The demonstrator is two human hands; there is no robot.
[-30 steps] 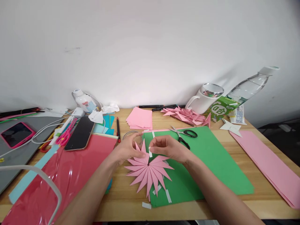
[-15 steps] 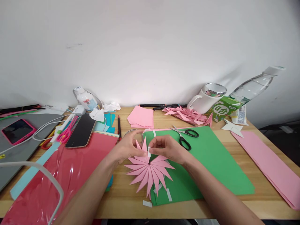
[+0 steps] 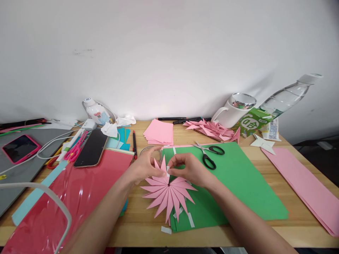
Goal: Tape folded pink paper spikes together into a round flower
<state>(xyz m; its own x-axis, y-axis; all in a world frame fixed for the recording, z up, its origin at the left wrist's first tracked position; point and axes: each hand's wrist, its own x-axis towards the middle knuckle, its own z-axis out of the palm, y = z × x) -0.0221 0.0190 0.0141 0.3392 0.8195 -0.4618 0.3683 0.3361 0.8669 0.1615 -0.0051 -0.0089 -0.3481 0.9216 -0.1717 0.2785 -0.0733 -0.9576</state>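
Observation:
A pink folded-paper star (image 3: 167, 199) with many pointed rays lies partly over the left edge of a green paper stack (image 3: 238, 183). My left hand (image 3: 148, 165) pinches the star near its upper rays. Between the thumb and finger of my right hand (image 3: 186, 167) is a small white strip of tape (image 3: 167, 170), held upright against a ray above the star's centre. Other white strips (image 3: 191, 220) stick to the green paper below. Black-handled scissors (image 3: 209, 153) rest on the green paper, beyond my right hand.
Pink paper squares (image 3: 159, 131) and a pile of folded pink pieces (image 3: 212, 129) lie at the back. A white mug (image 3: 233, 112) and a tilted bottle (image 3: 287, 95) stand behind right. Phones (image 3: 91, 148), pink scissors (image 3: 76, 147) and a red plastic folder (image 3: 84, 190) lie left.
My right hand has moved very slightly left, bringing the strip closer to the star's ray. My left hand keeps its hold, and the star has barely shifted.

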